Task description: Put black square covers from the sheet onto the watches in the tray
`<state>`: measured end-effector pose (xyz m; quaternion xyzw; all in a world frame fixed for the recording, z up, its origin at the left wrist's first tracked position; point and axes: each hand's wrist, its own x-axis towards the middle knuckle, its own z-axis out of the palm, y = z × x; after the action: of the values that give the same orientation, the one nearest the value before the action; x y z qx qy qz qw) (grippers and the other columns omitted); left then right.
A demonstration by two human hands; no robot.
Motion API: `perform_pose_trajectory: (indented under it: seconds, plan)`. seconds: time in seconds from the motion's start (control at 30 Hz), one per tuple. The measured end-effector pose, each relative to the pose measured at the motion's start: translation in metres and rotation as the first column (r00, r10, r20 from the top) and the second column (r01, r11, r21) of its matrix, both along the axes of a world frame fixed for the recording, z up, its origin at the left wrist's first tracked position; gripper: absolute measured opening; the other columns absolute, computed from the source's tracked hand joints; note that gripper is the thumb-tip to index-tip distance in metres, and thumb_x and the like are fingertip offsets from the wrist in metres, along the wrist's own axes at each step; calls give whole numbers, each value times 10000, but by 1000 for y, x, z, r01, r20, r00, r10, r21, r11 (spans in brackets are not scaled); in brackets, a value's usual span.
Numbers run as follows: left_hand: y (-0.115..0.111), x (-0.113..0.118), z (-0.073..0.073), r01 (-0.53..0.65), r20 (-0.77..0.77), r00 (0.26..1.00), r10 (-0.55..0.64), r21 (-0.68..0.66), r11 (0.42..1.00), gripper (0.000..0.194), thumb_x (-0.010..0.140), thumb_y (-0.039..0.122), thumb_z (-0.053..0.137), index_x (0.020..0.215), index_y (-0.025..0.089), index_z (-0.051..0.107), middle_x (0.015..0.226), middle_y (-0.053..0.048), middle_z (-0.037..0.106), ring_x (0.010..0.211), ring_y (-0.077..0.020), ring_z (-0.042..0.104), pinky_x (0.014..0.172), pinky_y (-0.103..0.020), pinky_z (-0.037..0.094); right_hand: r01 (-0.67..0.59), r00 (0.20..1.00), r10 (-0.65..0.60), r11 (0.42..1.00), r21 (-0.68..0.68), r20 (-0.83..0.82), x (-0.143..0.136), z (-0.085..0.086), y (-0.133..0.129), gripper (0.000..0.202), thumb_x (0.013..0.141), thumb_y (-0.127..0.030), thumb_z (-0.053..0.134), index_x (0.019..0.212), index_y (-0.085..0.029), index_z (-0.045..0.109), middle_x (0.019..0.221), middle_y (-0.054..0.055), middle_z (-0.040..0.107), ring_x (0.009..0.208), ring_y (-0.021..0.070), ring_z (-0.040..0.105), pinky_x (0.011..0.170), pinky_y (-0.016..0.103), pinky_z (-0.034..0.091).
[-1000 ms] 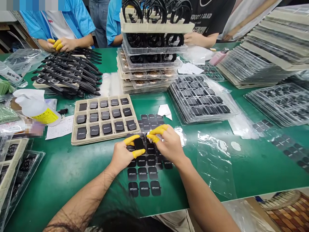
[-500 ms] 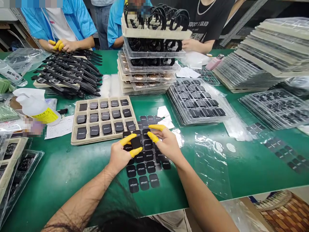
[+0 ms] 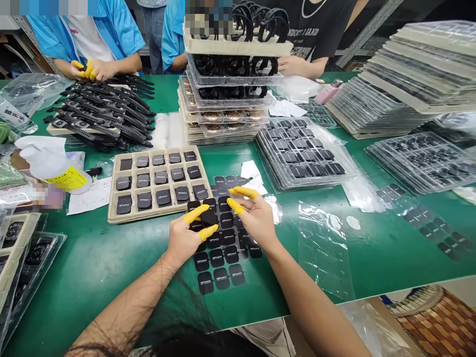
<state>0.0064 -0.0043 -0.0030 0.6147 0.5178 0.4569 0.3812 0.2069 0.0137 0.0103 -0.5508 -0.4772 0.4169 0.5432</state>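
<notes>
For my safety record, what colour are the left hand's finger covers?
The finger covers on the left hand are yellow, best seen in the head view.

Beige tray (image 3: 112, 216): moulded plastic, matt. Counter (image 3: 92, 258) beneath the tray: smooth, glossy. Label sheets (image 3: 216, 257), front right of the tray: clear film carrying dark, smooth labels. Finger covers (image 3: 197, 212), right of the tray: matt, rubber-like. Bottle (image 3: 41, 162), left of the tray: smooth, translucent plastic. Written sheet (image 3: 89, 197), directly left of the tray: paper. Watch straps (image 3: 104, 111), behind the tray: matt, rubber-like. Stacked clear trays (image 3: 314, 184), right of the tray: thin, glossy plastic. Bag (image 3: 322, 260), right of the tray: wrinkled, shiny, transparent film.
</notes>
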Motion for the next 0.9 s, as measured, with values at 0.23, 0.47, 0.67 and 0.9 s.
perform_pose_trajectory:
  seconds: [0.23, 0.47, 0.67, 0.9]
  plan:
    - [-1, 0, 1, -6, -5, 1000, 6, 17, 1000, 469, 704, 260, 862, 1158, 201, 761, 983, -35, 810, 807, -188, 756, 809, -316, 635, -3, 998, 2, 1000, -18, -60, -4, -2, 1, 515, 751, -427, 835, 1178, -257, 603, 1070, 74, 757, 958, 223, 745, 938, 446, 600]
    - [0, 0, 0, -7, -39, 999, 9, 63, 998, 449, 714, 276, 855, 1149, 208, 768, 887, -17, 801, 758, -178, 742, 782, -313, 635, -43, 997, 37, 995, -92, -65, -3, -8, 4, 500, 741, -450, 833, 1152, -246, 635, 914, 36, 751, 855, 194, 725, 851, 387, 608]
    - [-1, 0, 1, 6, -26, 1000, -5, 36, 999, 450, 707, 279, 856, 1141, 201, 771, 908, -28, 800, 775, -181, 729, 805, -326, 622, -37, 998, 29, 990, -135, -60, -3, -15, 9, 440, 718, -525, 820, 997, -219, 673, 918, 53, 743, 826, 185, 706, 745, 336, 602]
    - [7, 3, 3, 137, 439, 898, 21, -325, 936, 660, 585, 307, 929, 1200, 176, 729, 1004, -68, 796, 884, -217, 750, 821, -343, 635, -72, 975, 44, 990, 123, 217, 0, -23, 11, 142, 895, -385, 661, 922, -245, 673, 940, 40, 760, 906, 211, 718, 859, 398, 572]
